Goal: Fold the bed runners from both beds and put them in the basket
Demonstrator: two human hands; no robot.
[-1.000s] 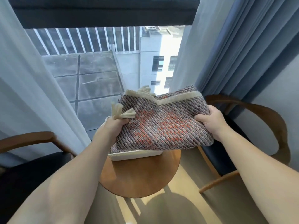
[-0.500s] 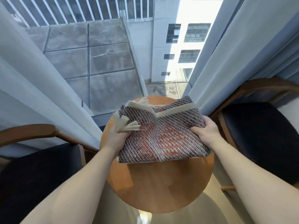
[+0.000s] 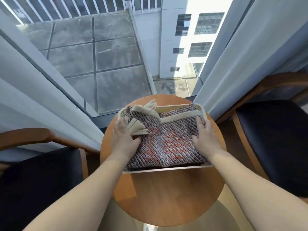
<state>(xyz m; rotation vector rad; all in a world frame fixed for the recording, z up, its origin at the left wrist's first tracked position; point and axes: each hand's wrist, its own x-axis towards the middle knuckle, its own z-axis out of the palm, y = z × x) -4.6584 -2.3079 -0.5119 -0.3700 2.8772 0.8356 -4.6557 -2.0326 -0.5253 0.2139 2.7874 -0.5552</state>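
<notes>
The folded bed runner [image 3: 166,144], woven in grey, dark and orange with a cream border and tassels, lies inside the shallow white basket [image 3: 166,170] and fills it. The basket stands on a round wooden table [image 3: 166,197]. My left hand [image 3: 123,139] lies flat on the runner's left edge, with the tassels draped over its fingers. On the runner's right edge my right hand [image 3: 205,135] rests flat, fingers stretched out. Neither hand grips the cloth.
A wooden armchair with a dark seat [image 3: 33,180] stands left of the table and another [image 3: 275,139] stands to the right. Pale curtains [image 3: 41,100] hang on both sides of a floor-length window [image 3: 108,64] just behind the table.
The runner has come down from the air into the basket. Both hands have gone from gripping its side edges to lying flat on it. The view has tilted downward.
</notes>
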